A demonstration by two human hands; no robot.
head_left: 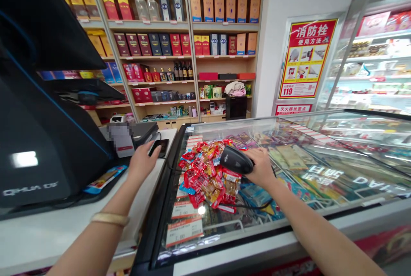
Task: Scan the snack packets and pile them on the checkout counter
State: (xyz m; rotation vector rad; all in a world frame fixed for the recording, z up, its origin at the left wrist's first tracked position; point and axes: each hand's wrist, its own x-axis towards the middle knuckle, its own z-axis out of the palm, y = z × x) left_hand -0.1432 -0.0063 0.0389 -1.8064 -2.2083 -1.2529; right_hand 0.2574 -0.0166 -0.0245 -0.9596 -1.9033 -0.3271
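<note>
My right hand (260,168) is wrapped round the grip of a black barcode scanner (236,160), whose head points left. Beneath the scanner, a heap of small red and gold wrapped snack packets (204,177) lies on the glass lid of a chest freezer (221,226). The scanner's black cable (247,206) curves across the glass. On the white counter to the left, my left hand (144,162) has its thumb and a finger closed on the near end of a dark smartphone (163,146). Its other fingers are mostly hidden.
A large black checkout terminal (48,139) fills the left side, with a blue snack packet (104,179) at its base. Orange-and-white price labels (184,232) show on the freezer's left side. Shelves of boxed bottles (154,44) stand behind, and a lit display fridge (379,61) at the right.
</note>
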